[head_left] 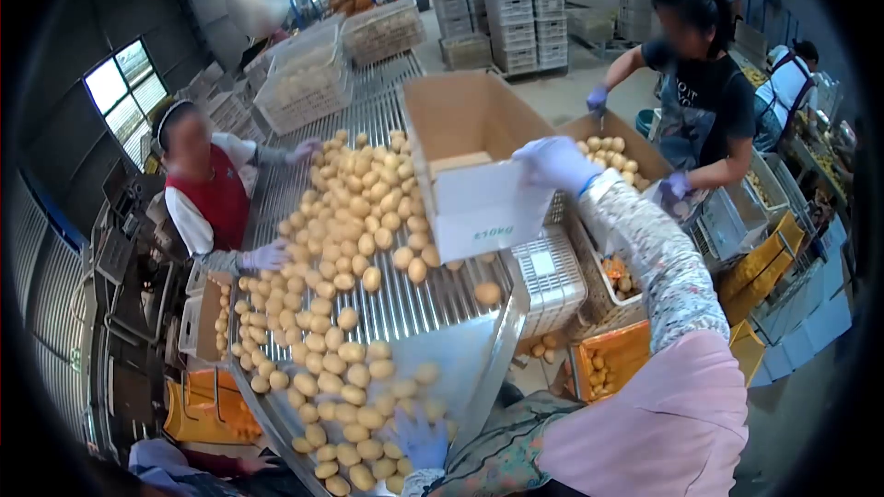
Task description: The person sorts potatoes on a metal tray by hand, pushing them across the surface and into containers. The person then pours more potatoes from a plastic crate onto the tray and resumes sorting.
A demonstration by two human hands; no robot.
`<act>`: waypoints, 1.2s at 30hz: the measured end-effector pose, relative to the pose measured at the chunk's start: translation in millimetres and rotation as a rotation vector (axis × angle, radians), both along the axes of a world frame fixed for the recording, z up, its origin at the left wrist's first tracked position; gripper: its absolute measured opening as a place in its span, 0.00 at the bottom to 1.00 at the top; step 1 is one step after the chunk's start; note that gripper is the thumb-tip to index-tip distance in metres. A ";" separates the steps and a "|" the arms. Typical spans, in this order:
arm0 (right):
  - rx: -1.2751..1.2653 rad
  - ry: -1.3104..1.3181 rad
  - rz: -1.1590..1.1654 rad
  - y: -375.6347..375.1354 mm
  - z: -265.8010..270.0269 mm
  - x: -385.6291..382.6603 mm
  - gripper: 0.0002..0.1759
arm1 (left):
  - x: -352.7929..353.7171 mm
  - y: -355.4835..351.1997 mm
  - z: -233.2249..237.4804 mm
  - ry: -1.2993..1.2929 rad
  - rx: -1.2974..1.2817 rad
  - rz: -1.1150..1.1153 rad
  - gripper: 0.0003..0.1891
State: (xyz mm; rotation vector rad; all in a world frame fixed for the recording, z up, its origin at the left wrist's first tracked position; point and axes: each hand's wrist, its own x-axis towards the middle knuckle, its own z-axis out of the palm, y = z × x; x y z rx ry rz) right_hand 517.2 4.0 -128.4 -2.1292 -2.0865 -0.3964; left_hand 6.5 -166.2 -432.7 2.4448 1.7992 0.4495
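Observation:
My right hand (552, 164), in a pale purple glove, is closed on the upper edge of an open cardboard box (497, 207). The box stands tilted over the right side of the roller table, its white end with green print facing me. Inside it a lighter cardboard flap or piece shows. My left hand (421, 439), also gloved, lies with fingers spread at the edge of the potatoes (354, 396), on the metal chute (470, 336) at the table's near end. Many more potatoes cover the rollers, and a single potato (487, 294) rests apart at the right.
A person in a red vest (221, 202) has both gloved hands at the potatoes on the left. Another person (704, 120) stands right, at a box of potatoes (612, 155). White crates (550, 278) stand beside the table; an orange-lined crate (608, 359) is near my right side.

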 end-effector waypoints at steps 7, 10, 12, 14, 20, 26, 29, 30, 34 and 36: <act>0.071 -0.021 0.123 -77.3 -35.7 76.0 0.12 | 9.5 -2.9 14.8 0.062 0.018 -0.001 0.36; 0.149 0.095 0.038 -102.0 -75.3 114.5 0.24 | 10.3 -7.0 18.1 0.037 0.010 0.022 0.36; 0.061 0.148 -0.063 -116.8 -106.7 152.4 0.29 | 9.5 -4.2 16.7 0.040 -0.004 0.041 0.36; 0.113 0.211 -0.120 -131.0 -139.4 185.9 0.30 | 10.6 -3.9 13.1 0.058 0.019 0.006 0.37; -0.114 0.441 -0.006 -132.2 -135.5 208.9 0.18 | 24.7 -16.5 12.3 -0.090 -0.032 0.076 0.37; -0.083 0.084 0.155 -110.6 -304.8 237.8 0.21 | 39.8 -51.4 35.2 -0.258 0.001 0.165 0.31; -0.483 0.338 0.149 -104.0 -334.7 188.2 0.18 | 32.7 -83.4 49.0 -0.301 0.016 0.356 0.29; -0.595 0.192 0.240 -104.7 -345.9 184.8 0.17 | 31.8 -99.5 51.0 -0.330 0.017 0.432 0.29; -0.708 0.598 -0.079 -91.3 -371.3 210.8 0.24 | 22.9 -179.9 47.9 -0.501 0.175 0.658 0.24; -0.833 0.454 -0.052 -80.2 -362.0 200.7 0.28 | 22.1 -226.8 35.6 -0.535 0.234 0.799 0.22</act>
